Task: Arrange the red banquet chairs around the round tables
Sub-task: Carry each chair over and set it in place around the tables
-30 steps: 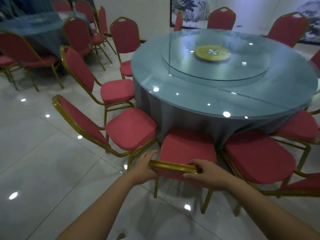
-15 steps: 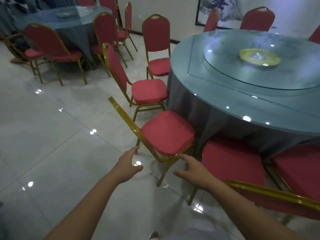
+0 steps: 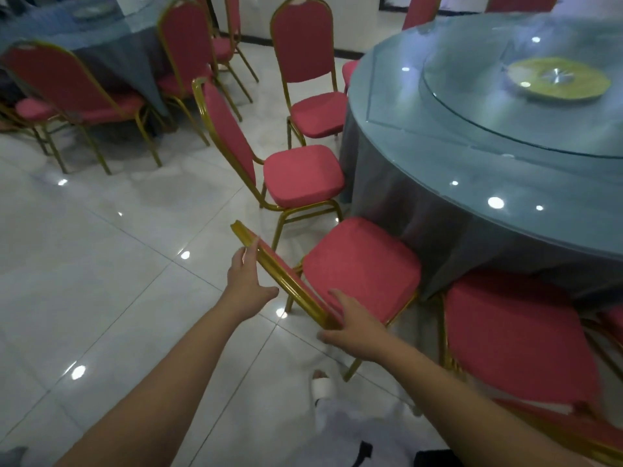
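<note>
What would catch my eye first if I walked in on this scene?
Red and gold everywhere: the nearest chair sits at bottom centre, with the person's left hand and right hand on its back. To its right, a big round table under grey cloth and glass fills the upper right, with a yellow-green disc in its middle. A second table, ringed by more red chairs, stands at the upper left.
</note>
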Demonstrator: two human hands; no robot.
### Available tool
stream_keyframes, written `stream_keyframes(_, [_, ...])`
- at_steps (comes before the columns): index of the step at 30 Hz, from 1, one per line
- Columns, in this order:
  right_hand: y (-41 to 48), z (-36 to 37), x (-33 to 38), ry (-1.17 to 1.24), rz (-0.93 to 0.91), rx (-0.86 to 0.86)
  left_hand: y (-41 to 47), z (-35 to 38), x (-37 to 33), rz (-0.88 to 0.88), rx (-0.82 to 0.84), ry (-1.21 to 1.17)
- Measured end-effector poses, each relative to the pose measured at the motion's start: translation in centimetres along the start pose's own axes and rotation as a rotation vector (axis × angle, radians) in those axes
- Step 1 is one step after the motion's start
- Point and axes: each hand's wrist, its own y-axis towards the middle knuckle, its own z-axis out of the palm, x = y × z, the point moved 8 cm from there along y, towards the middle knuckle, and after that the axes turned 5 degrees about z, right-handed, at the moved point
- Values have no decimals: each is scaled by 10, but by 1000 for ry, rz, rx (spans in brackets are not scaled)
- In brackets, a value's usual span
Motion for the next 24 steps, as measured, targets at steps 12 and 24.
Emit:
stream_keyframes(12, [84, 30, 32, -105, 72, 353, 135, -26, 15, 377, 379, 557])
stream_keyframes(24, [70, -2, 19, 297, 463, -371, 210, -8, -24, 711, 488, 415])
